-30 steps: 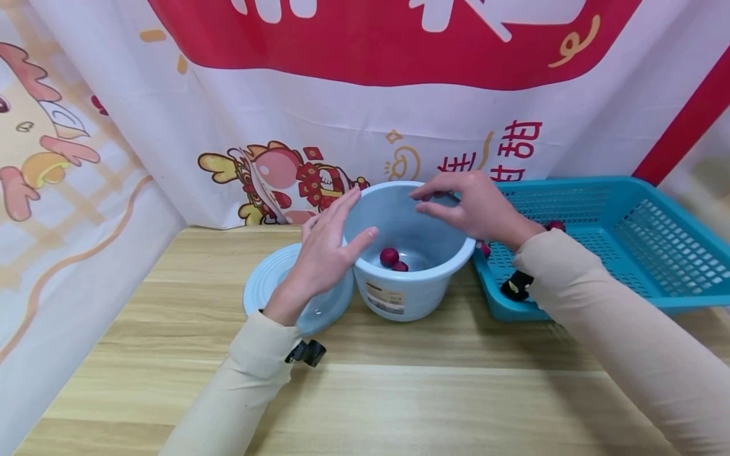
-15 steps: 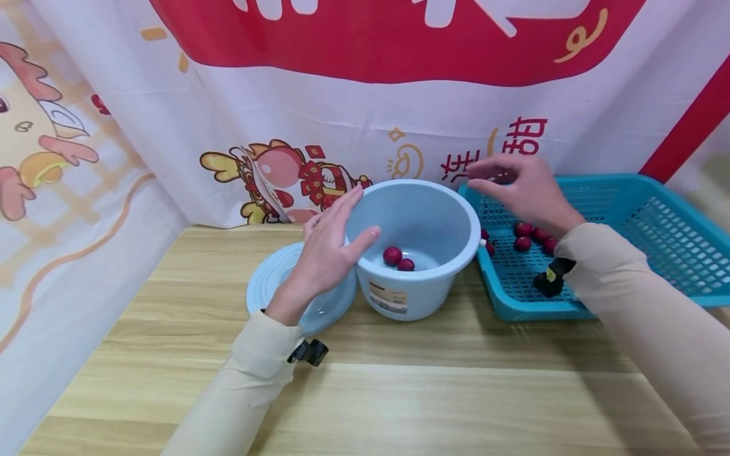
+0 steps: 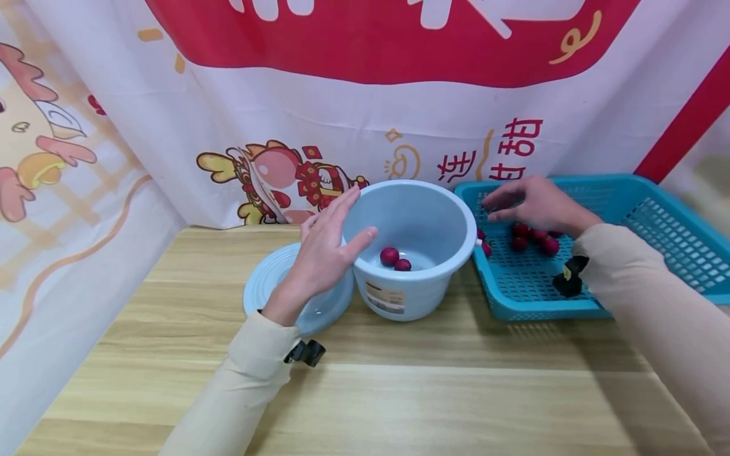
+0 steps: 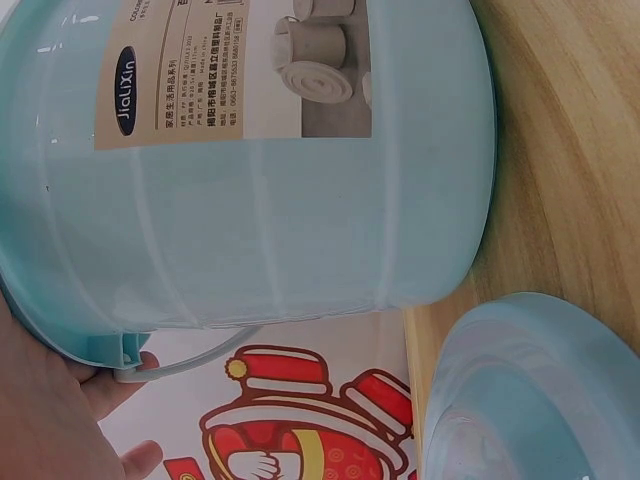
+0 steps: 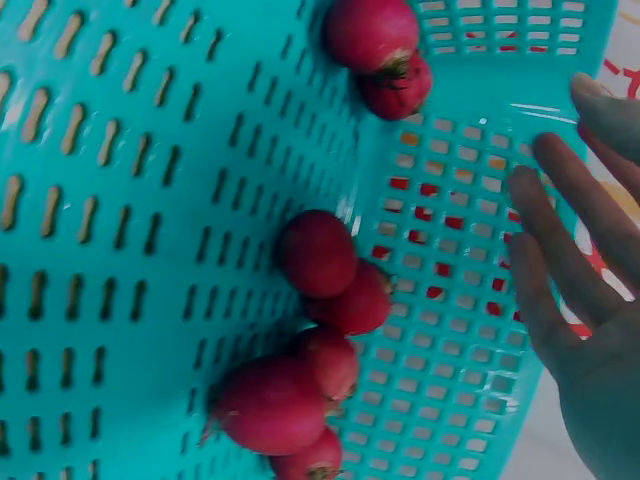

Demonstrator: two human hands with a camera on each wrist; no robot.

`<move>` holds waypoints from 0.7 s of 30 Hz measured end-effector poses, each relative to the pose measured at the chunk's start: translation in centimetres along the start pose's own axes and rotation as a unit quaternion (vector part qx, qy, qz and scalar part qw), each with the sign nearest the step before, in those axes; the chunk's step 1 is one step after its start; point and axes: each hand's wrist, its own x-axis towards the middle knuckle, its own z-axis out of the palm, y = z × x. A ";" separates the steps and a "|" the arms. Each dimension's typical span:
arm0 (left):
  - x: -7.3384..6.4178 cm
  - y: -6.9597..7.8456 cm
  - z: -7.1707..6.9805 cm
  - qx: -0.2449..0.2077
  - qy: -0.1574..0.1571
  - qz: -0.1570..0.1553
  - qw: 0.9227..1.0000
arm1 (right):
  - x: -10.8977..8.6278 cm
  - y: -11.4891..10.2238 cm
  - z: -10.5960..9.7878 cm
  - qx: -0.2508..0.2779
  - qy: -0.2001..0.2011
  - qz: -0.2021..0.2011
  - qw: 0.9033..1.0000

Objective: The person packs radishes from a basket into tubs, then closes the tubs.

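Note:
A light blue bucket (image 3: 371,272) stands upright on the table, with two red radishes (image 3: 390,256) on its bottom. My left hand (image 3: 324,250) rests against the bucket's left rim, fingers straight and thumb over the edge. In the left wrist view, that hand's fingers lie beside the handle joint under the rim. Above the far left part of a teal slotted basket (image 3: 530,310) hovers my right hand (image 3: 536,206), its fingers loosely bent and holding nothing. Several red radishes (image 5: 317,252) lie below it, apart from the fingers in the right wrist view.
A round light blue lid (image 3: 268,278) lies left of the bucket, partly behind my left forearm. The basket stands close to the bucket's right side. A printed cloth (image 3: 342,114) hangs right behind the table (image 3: 399,405). Black wrist cameras sit on both cuffs.
My right hand has moved from over the bucket to the right, then lower over the basket. Radishes it covered now show. My left hand and the bucket stay put.

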 end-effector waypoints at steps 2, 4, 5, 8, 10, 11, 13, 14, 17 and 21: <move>0.0 0.0 0.0 -0.001 0.000 0.000 1.000 | 0.1 0.5 0.2 -0.007 -0.021 -0.007 1.000; 0.0 0.0 0.0 -0.001 0.000 0.000 1.000 | 0.2 0.8 0.4 -0.011 -0.041 -0.012 0.999; 0.1 0.0 0.0 0.000 0.000 -0.001 1.000 | 0.2 1.0 0.5 -0.010 -0.051 -0.014 0.999; 0.1 0.0 0.1 -0.001 -0.001 -0.003 1.000 | 0.2 1.3 0.7 -0.009 -0.079 -0.018 0.997; 0.1 0.0 0.1 -0.001 0.000 -0.003 1.000 | 0.3 1.4 0.9 -0.007 -0.092 -0.022 0.996; 0.1 -0.1 0.1 -0.001 0.000 -0.002 1.000 | 0.3 1.5 1.0 -0.003 -0.097 -0.025 0.995; 0.1 0.0 0.1 -0.001 0.001 -0.002 1.000 | 0.3 1.6 1.1 0.000 -0.105 -0.029 0.994; 0.1 0.0 0.1 -0.001 0.001 -0.002 1.000 | 0.3 1.8 1.2 0.001 -0.109 -0.030 0.994; 0.1 0.1 0.0 0.001 0.001 -0.001 1.000 | 0.3 2.1 1.3 0.004 -0.113 -0.029 0.993; 0.0 0.1 0.0 0.001 0.002 -0.001 1.000 | 0.4 2.2 1.6 0.007 -0.115 -0.022 0.993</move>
